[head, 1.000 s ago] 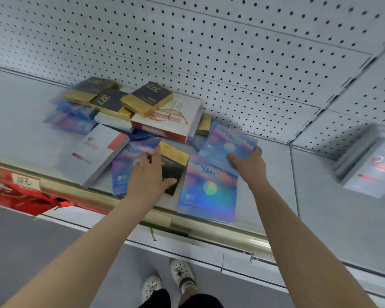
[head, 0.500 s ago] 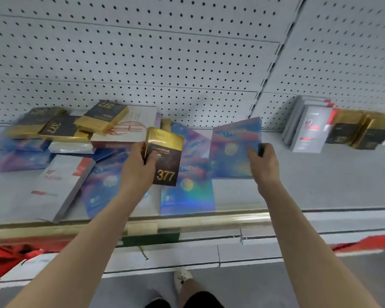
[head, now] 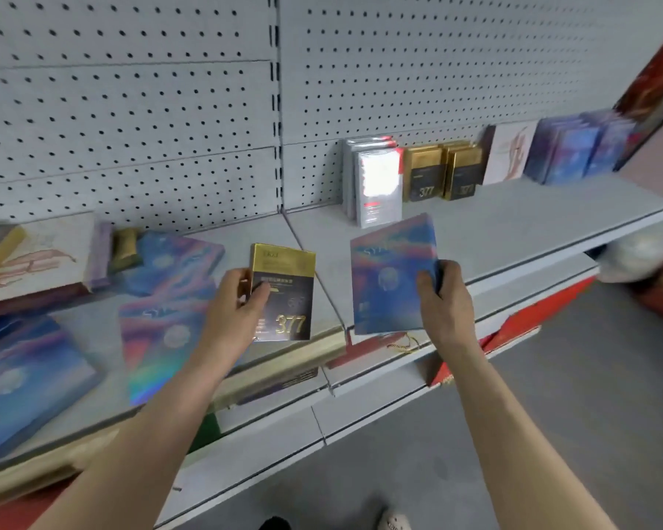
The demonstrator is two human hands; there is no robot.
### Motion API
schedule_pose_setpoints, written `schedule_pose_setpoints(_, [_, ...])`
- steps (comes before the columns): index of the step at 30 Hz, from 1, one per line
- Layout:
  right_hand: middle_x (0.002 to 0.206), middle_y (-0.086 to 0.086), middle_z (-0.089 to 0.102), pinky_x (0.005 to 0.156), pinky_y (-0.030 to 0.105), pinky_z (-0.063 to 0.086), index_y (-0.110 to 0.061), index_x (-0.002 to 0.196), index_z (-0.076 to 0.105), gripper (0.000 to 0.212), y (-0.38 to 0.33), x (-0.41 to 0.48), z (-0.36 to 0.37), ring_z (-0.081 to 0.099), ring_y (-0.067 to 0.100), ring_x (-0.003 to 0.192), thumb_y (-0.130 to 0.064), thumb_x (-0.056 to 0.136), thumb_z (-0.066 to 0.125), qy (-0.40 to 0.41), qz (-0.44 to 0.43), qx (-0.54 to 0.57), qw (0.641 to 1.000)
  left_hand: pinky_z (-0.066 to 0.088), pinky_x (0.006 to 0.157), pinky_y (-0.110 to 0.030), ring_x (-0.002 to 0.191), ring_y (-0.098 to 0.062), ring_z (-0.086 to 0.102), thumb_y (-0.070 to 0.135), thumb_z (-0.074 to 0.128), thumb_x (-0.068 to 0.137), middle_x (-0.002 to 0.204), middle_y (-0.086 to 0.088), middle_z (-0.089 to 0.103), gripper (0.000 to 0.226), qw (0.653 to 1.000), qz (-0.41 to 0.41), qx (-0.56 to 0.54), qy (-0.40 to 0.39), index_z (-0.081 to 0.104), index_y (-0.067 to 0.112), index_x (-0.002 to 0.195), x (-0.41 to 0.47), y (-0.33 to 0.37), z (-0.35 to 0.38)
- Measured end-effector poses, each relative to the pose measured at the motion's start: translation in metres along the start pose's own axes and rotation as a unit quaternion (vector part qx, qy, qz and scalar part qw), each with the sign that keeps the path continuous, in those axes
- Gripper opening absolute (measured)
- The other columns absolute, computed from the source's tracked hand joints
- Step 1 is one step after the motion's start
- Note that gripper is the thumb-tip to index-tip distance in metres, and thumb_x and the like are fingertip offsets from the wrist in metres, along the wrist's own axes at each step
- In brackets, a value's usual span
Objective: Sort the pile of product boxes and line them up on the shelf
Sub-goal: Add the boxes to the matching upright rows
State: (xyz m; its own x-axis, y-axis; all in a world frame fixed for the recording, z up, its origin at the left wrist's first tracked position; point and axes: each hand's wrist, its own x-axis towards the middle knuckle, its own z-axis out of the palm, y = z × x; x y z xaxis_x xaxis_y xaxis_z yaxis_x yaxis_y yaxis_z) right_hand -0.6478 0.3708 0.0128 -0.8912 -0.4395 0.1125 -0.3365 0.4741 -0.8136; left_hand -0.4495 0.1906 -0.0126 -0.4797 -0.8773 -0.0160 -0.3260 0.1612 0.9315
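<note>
My left hand (head: 233,311) grips a black and gold box marked 377 (head: 284,294) upright by its left edge, above the front of the shelf (head: 513,223). My right hand (head: 446,296) holds a flat iridescent blue box (head: 389,277) by its right edge, tilted up over the shelf's front rail. The loose pile (head: 92,285) of iridescent, gold and white boxes lies on the shelf at the left. A standing row at the back right has white boxes (head: 376,185), black and gold 377 boxes (head: 443,172), a white illustrated box (head: 511,153) and blue boxes (head: 575,149).
A perforated grey back panel (head: 169,109) rises behind the shelf. A gold rail (head: 284,361) runs along the left section's front edge. Red items (head: 513,330) sit on the lower shelf below. Grey floor lies at the right, with a white bag (head: 636,250) near the shelf end.
Both hands lifted their boxes off the pile and carried them rightward. The view swung right, bringing the standing row of sorted boxes into sight.
</note>
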Motion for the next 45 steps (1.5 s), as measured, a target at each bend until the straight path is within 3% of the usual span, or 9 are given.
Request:
schedule_pose_setpoints(5, [0.086,-0.005,0.056,0.052,0.019,0.034,-0.022,0.104,0.045,0.01,0.053,0.035,-0.08,0.05,0.004,0.068,-0.029,0.099,0.048,0.027,-0.006,-0.049,0.998,0.05,0.087,-0.044,0.098,-0.018,0.06,0.031,0.056,0.094,0.106,0.01,0.06,0.023,0.998,-0.005,-0.024,-0.052,0.05,0.027,0.116,-0.008,0.038,0.095])
schedule_pose_setpoints(11, [0.085,-0.005,0.057,0.053,0.01,0.032,-0.017,0.107,0.051,0.013,0.125,0.092,-0.184,0.049,0.019,0.07,-0.025,0.096,0.051,0.069,-0.007,-0.087,0.994,0.052,0.089,-0.051,0.1,-0.019,0.062,0.036,0.056,0.095,0.106,0.01,0.061,0.02,0.994,0.015,-0.053,-0.089,0.05,0.031,0.113,-0.008,0.094,0.23])
schedule_pose_setpoints(15, [0.075,-0.01,0.054,0.053,0.008,0.035,-0.016,0.11,0.053,0.016,0.169,0.132,-0.24,0.049,0.008,0.066,-0.02,0.094,0.053,0.089,0.016,-0.076,0.993,0.054,0.084,-0.043,0.095,-0.012,0.063,0.037,0.055,0.095,0.108,0.008,0.062,0.02,0.992,0.021,-0.059,-0.11,0.049,0.03,0.113,-0.006,0.129,0.313])
schedule_pose_setpoints(18, [0.071,-0.011,0.054,0.052,0.011,0.036,-0.019,0.109,0.055,0.017,0.192,0.157,-0.263,0.05,0.008,0.065,-0.02,0.092,0.055,0.111,0.032,-0.065,0.991,0.054,0.076,-0.033,0.092,-0.006,0.062,0.035,0.053,0.096,0.106,0.01,0.061,0.019,0.99,0.031,-0.058,-0.126,0.049,0.029,0.114,-0.003,0.145,0.355])
schedule_pose_setpoints(26, [0.076,-0.012,0.055,0.054,0.01,0.036,-0.02,0.106,0.053,0.013,0.245,0.255,-0.307,0.05,0.007,0.067,-0.02,0.093,0.054,0.149,0.046,-0.015,0.988,0.051,0.067,-0.026,0.088,-0.005,0.061,0.035,0.049,0.098,0.108,0.003,0.06,0.022,0.987,0.042,-0.043,-0.148,0.047,0.025,0.117,0.054,0.18,0.467])
schedule_pose_setpoints(34, [0.079,-0.011,0.055,0.056,0.013,0.035,-0.026,0.101,0.048,0.01,0.27,0.376,-0.328,0.047,0.004,0.066,-0.02,0.094,0.052,0.153,0.019,0.013,0.988,0.048,0.076,-0.029,0.096,-0.012,0.06,0.033,0.048,0.099,0.111,0.001,0.06,0.027,0.987,0.046,-0.041,-0.147,0.05,0.02,0.123,0.145,0.22,0.562])
schedule_pose_setpoints(38, [0.079,-0.013,0.055,0.062,0.02,0.038,-0.021,0.107,0.051,0.012,0.288,0.435,-0.338,0.048,0.001,0.068,-0.022,0.095,0.051,0.153,0.014,0.022,0.988,0.042,0.072,-0.02,0.089,0.002,0.055,0.029,0.047,0.1,0.1,0.015,0.056,0.027,0.99,0.047,-0.034,-0.129,0.051,0.02,0.125,0.172,0.24,0.604])
schedule_pose_setpoints(40, [0.082,-0.013,0.056,0.06,0.024,0.035,-0.019,0.111,0.051,0.015,0.299,0.465,-0.342,0.051,0.004,0.071,-0.023,0.097,0.05,0.138,0.013,0.02,0.99,0.044,0.078,-0.028,0.095,-0.008,0.057,0.029,0.047,0.099,0.1,0.015,0.057,0.026,0.991,0.043,-0.029,-0.123,0.051,0.02,0.124,0.183,0.247,0.622])
schedule_pose_setpoints(45, [0.095,-0.004,0.057,0.055,0.008,0.037,-0.014,0.117,0.048,0.019,0.331,0.548,-0.35,0.051,0.014,0.076,-0.022,0.1,0.046,0.079,-0.025,0.015,0.996,0.04,0.082,-0.03,0.101,-0.015,0.055,0.025,0.047,0.1,0.112,0.003,0.056,0.03,0.998,0.029,-0.011,-0.062,0.051,0.015,0.128,0.207,0.257,0.668])
